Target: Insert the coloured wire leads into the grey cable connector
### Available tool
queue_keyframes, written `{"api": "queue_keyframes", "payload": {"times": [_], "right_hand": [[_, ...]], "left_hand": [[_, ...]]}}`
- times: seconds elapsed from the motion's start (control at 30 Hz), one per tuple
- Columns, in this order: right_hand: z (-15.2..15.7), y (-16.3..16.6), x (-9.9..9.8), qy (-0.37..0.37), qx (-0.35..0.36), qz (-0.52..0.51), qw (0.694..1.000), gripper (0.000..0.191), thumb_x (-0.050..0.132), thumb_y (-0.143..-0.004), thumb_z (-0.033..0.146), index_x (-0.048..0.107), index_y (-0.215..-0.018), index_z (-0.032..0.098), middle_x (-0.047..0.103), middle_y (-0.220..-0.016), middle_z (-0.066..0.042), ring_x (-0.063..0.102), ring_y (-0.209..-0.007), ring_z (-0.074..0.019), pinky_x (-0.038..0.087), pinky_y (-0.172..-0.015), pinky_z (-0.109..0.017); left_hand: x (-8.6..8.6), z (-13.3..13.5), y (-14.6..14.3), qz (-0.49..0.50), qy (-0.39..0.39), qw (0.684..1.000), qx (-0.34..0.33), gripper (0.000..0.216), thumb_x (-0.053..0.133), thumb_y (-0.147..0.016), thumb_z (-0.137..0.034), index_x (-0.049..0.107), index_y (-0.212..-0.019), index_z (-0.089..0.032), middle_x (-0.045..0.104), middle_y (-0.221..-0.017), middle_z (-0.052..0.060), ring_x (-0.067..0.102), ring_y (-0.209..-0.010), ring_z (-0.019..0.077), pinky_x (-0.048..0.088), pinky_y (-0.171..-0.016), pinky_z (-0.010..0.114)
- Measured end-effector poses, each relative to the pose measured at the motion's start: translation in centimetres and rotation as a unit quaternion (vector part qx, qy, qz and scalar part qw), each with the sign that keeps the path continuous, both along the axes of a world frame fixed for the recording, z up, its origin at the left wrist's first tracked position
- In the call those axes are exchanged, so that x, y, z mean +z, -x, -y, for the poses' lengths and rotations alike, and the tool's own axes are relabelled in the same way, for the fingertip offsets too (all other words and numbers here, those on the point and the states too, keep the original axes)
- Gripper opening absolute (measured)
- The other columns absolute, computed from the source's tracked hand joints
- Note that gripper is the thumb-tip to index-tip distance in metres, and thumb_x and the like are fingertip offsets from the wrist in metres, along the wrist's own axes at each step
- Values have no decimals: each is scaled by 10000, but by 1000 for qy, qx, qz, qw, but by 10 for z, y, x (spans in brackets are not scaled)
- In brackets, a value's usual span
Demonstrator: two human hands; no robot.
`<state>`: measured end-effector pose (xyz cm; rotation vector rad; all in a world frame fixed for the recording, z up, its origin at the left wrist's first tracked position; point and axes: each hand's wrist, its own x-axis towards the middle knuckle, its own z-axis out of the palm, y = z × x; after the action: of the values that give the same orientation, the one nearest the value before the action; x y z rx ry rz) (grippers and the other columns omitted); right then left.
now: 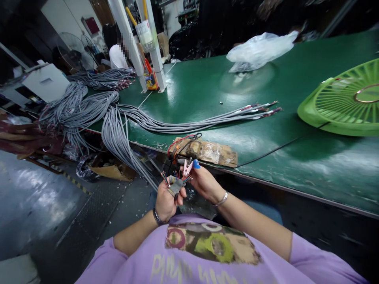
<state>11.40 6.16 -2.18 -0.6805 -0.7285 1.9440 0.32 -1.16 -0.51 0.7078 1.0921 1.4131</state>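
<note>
My left hand (166,202) is closed around a bundle of grey cable ends (175,185). Thin coloured wires (187,178) fan out of the bundle towards my right hand. My right hand (205,182) pinches a small pink clip-like tool (187,169) right beside these wires; whether it touches them I cannot tell. A blue finger cover (196,164) sits on one fingertip of that hand. Just beyond both hands, a worn wooden block (217,153) lies at the table edge, with red and black leads (185,142) at its left end.
Long grey cables (115,130) hang over the edge of the green table (296,165) on the left. More cables (189,127) stretch across it. A green fan (343,98) stands at right, a plastic bag (262,49) behind. A person (117,55) is beyond the white post (156,59).
</note>
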Motion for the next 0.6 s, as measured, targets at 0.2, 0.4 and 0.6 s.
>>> {"api": "queue_keyframes", "payload": {"times": [0.2,0.4,0.6], "right_hand": [[-3,5,7,72,-5,-71,995,366,715,-647,522,667,-737,171,650,-713,-13,522,-599,-113,422,-650,-277],[3,0,6,69,28,-56,996,447,613,-694,616,658,-788,182,647,-742,-25,540,-628,-120,435,-615,-262],[6,-24,7,-18,193,84,977,483,678,-630,600,638,-783,143,616,-713,-26,526,-623,-117,431,-612,-263]], "left_hand": [[-2,0,0,-12,9,1000,-6,271,664,-704,-388,520,-676,-160,600,-491,-25,418,-283,40,245,-290,143],[-2,2,0,-24,17,1000,-9,297,667,-701,-419,525,-677,-159,598,-492,-26,414,-279,42,248,-285,151],[-11,12,5,-63,27,997,-26,315,653,-705,-448,534,-683,-157,597,-494,-26,413,-283,45,241,-288,158]]}}
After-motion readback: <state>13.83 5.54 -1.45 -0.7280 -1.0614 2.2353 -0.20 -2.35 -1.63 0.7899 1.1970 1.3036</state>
